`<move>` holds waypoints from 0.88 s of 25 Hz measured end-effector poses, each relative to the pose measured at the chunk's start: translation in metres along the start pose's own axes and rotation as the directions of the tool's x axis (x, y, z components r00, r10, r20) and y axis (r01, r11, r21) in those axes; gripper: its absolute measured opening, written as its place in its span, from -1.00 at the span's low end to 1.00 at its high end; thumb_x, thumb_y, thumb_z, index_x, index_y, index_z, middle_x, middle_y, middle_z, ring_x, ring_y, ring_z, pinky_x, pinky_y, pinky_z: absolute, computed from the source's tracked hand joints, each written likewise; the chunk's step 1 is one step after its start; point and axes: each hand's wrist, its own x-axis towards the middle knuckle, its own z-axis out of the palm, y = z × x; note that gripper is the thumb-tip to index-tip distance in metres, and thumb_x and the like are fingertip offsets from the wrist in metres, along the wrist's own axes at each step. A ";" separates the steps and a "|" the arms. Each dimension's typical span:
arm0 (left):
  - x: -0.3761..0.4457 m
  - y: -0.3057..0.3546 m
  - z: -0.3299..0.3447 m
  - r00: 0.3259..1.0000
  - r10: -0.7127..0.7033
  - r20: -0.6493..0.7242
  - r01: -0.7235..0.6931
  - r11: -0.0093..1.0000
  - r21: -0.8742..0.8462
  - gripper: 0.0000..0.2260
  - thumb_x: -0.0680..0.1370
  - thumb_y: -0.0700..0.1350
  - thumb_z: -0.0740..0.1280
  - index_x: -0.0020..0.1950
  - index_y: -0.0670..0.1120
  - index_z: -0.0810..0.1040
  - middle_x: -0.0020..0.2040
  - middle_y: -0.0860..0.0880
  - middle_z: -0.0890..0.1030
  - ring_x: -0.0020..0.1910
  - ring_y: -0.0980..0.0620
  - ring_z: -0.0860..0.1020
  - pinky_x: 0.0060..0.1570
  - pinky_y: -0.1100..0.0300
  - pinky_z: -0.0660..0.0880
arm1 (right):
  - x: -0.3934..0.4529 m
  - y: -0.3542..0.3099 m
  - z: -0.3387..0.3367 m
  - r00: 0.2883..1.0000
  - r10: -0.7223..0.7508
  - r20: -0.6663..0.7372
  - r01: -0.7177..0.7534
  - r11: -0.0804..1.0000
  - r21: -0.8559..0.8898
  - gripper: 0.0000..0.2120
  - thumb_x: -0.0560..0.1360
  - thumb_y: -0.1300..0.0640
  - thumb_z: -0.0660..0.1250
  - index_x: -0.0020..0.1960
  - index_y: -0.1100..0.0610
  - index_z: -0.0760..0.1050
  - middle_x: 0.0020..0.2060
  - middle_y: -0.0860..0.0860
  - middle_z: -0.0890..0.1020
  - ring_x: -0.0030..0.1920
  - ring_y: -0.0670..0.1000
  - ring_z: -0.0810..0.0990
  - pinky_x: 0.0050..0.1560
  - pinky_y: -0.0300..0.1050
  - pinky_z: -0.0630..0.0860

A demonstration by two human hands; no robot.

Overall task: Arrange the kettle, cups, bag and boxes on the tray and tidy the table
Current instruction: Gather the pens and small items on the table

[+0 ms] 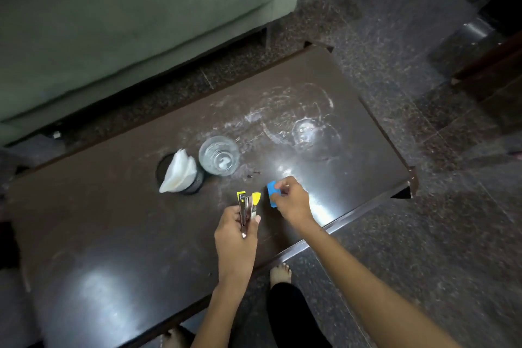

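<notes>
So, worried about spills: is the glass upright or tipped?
Upright: the glass stands on the table, its round mouth facing up beside the black holder.

Both forearms are bare with no sleeve in sight, the left hand [236,237] and right hand [292,202] wear no rings or gloves, and at six o'clock a black trouser leg [291,313] ends above a bare foot [280,272].

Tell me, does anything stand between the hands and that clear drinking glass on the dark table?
Nothing on the table blocks the clear drinking glass, but both hands are occupied: the left hand grips a yellow-and-metal stapler, the right hand pinches a small blue box.
</notes>
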 end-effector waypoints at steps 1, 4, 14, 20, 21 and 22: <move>-0.005 -0.007 -0.017 1.000 -0.011 -0.026 0.011 1.000 -0.016 -0.82 0.44 -0.18 0.47 -0.03 -0.04 0.52 -0.20 0.06 0.62 -0.28 0.17 0.55 -0.25 0.38 0.47 | -0.017 -0.006 0.014 0.997 0.067 0.039 -0.072 0.989 0.131 -0.82 0.40 0.32 0.38 -0.05 0.15 0.47 -0.02 0.14 0.58 0.00 0.14 0.59 0.00 0.08 0.59; -0.023 -0.034 -0.088 0.988 -0.065 -0.143 0.054 0.996 -0.076 -0.81 0.44 -0.18 0.47 -0.04 -0.02 0.51 -0.21 0.08 0.61 -0.30 0.21 0.54 -0.26 0.47 0.42 | -0.080 -0.033 0.073 0.971 0.125 0.202 -0.185 0.932 0.313 -0.79 0.39 0.35 0.38 -0.07 0.12 0.46 -0.13 0.08 0.56 -0.19 0.03 0.60 -0.34 -0.17 0.58; -0.075 -0.144 -0.354 0.842 -0.198 -0.502 0.073 0.964 -0.257 -0.81 0.44 -0.13 0.47 -0.05 0.01 0.50 -0.20 0.09 0.61 -0.29 0.22 0.53 -0.23 0.38 0.47 | -0.278 -0.131 0.298 0.846 -0.134 0.517 -0.012 0.963 0.269 -0.76 0.44 0.33 0.35 0.09 0.15 0.53 -0.12 0.08 0.61 -0.15 -0.04 0.61 -0.22 -0.19 0.58; -0.096 -0.216 -0.488 0.734 -0.313 -0.604 0.160 0.943 -0.293 -0.82 0.43 -0.12 0.48 -0.10 -0.01 0.49 -0.25 0.07 0.60 -0.25 0.04 0.58 -0.20 0.17 0.49 | -0.368 -0.168 0.425 0.715 -0.276 0.643 0.166 0.960 0.227 -0.75 0.42 0.34 0.39 0.04 0.10 0.59 -0.15 0.10 0.68 -0.20 -0.05 0.65 -0.23 -0.24 0.61; -0.098 -0.227 -0.506 0.719 -0.334 -0.609 0.171 0.935 -0.311 -0.82 0.43 -0.12 0.48 -0.10 -0.03 0.49 -0.25 0.06 0.60 -0.25 0.02 0.58 -0.21 0.17 0.48 | -0.379 -0.172 0.446 0.706 -0.293 0.645 0.203 0.956 0.212 -0.74 0.41 0.34 0.39 0.06 0.13 0.59 -0.13 0.12 0.67 -0.20 -0.04 0.65 -0.22 -0.24 0.61; -0.099 -0.237 -0.521 0.711 -0.350 -0.610 0.181 0.929 -0.322 -0.82 0.44 -0.12 0.48 -0.10 -0.05 0.49 -0.26 0.05 0.59 -0.26 0.00 0.57 -0.22 0.17 0.45 | -0.387 -0.175 0.467 0.709 -0.310 0.633 0.251 0.950 0.185 -0.73 0.41 0.34 0.40 0.08 0.15 0.58 -0.11 0.14 0.67 -0.17 -0.01 0.66 -0.21 -0.22 0.62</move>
